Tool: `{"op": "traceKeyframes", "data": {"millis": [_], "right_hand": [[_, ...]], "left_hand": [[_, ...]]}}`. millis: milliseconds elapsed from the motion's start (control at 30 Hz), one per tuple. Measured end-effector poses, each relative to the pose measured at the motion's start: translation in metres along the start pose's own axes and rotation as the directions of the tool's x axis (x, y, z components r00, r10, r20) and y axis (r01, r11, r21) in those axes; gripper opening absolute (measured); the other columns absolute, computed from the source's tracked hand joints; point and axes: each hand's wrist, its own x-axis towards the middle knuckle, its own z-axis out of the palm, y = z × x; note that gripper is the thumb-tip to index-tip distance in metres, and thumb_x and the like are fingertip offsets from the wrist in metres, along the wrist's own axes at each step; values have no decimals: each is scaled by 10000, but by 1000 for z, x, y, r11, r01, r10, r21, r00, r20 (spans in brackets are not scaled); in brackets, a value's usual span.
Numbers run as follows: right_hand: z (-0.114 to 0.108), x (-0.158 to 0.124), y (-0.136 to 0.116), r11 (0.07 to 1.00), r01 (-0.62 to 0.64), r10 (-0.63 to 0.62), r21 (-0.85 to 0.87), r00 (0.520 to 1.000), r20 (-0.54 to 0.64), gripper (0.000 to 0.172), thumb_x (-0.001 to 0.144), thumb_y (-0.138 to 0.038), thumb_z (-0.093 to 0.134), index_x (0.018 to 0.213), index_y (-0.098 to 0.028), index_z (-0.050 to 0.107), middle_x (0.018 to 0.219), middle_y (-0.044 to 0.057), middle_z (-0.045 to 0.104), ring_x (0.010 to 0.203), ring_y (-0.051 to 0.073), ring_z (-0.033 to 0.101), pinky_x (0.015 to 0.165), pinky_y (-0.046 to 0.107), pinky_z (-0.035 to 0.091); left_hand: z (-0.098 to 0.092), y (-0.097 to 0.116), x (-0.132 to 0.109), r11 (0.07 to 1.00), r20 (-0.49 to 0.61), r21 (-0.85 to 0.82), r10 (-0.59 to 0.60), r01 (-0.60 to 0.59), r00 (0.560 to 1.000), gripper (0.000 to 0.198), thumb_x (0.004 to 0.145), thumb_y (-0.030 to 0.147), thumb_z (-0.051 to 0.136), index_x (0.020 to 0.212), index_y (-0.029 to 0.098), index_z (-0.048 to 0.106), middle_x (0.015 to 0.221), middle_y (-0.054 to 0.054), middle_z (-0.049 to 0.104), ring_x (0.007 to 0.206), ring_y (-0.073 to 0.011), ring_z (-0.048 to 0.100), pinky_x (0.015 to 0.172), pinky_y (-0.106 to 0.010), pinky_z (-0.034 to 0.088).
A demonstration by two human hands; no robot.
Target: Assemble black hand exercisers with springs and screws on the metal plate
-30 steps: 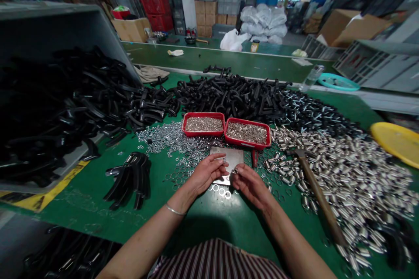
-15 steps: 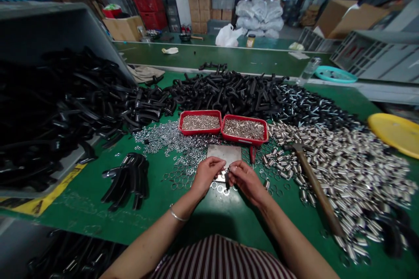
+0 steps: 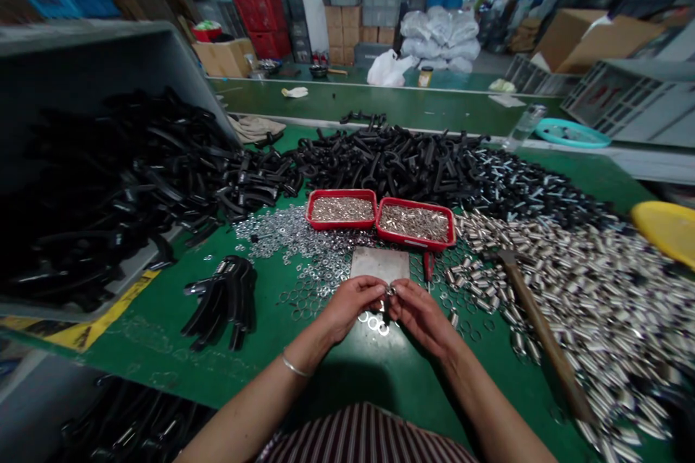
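Over the near edge of a metal plate (image 3: pixel 380 262), my left hand (image 3: pixel 350 305) and my right hand (image 3: pixel 420 311) meet at the fingertips. Both pinch a small shiny metal piece (image 3: pixel 389 290) between them; its exact shape is too small to tell. Something dark shows below it by my right fingers. Large flat washers (image 3: pixel 373 321) lie on the green table just under the hands. Behind the plate stand two red trays, the left one (image 3: pixel 341 224) and the right one (image 3: pixel 415 242), both filled with small metal parts.
Black handles (image 3: pixel 225 300) lie at the left, below a grey bin (image 3: pixel 200 79) full of similar parts. A hammer (image 3: pixel 543 325) rests among metal sleeves (image 3: pixel 608 304) at the right. Small nuts (image 3: pixel 282 231) spread left of the plate. A red-handled tool (image 3: pixel 428 265) lies beside it.
The view has shifted, so the table appears lower and farther right. My fingertips have come closer together, now meeting at the small metal piece.
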Motion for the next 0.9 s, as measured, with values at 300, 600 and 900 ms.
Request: {"op": "traceKeyframes", "data": {"millis": [300,600,900], "right_hand": [[-4,3,-3,979,-203,203,0,979,-7,364,730,-341,853,1055,-210,754,925,54,715,794,157,669,748,252,577],[11,-2,-22,893,54,-95,-447,993,-69,342,681,-421,863,934,-244,715,902,69,725,784,243,700,756,382,597],[27,-25,-29,768,56,-122,-638,991,-61,393,657,-490,841,994,-317,735,1084,93,739,995,330,697,887,420,576]], "left_hand": [[6,3,-10,942,-95,217,282,-256,955,255,767,378,793,900,163,754,901,-82,732,813,-172,660,792,-305,498],[-4,7,-38,396,231,762,573,-512,786,216,969,345,558,1031,224,726,986,-89,713,974,-212,629,928,-362,447],[-105,168,-50,495,-146,840,601,-223,786,332,905,333,640,1210,201,654,1189,-120,682,1058,-236,646,939,-357,495]]}}
